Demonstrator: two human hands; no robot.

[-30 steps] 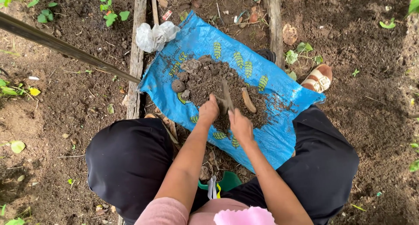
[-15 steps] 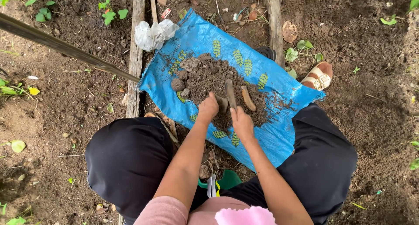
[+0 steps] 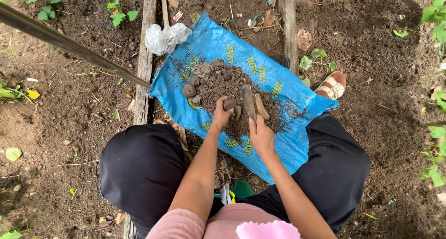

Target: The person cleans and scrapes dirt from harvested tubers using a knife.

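My left hand (image 3: 221,114) closes its grip on a clod (image 3: 230,104) at the near edge of the soil heap (image 3: 223,81); my right hand (image 3: 261,136) grips a trowel (image 3: 248,102), blade down in the dirt; I judge short, shallow strokes keep the soil on the blue sack (image 3: 297,141); the sack holds the heap, loose clods and a root piece (image 3: 262,107); a white bag (image 3: 165,37) lies at its corner.

Left hand (image 3: 222,114) now grips a soil clod (image 3: 229,104) (earlier pressed flat); right hand (image 3: 261,136) slid nearer — blade (image 3: 248,103) upright.

Soft even daylight, sharp focus, perhaps slight edge distortion.
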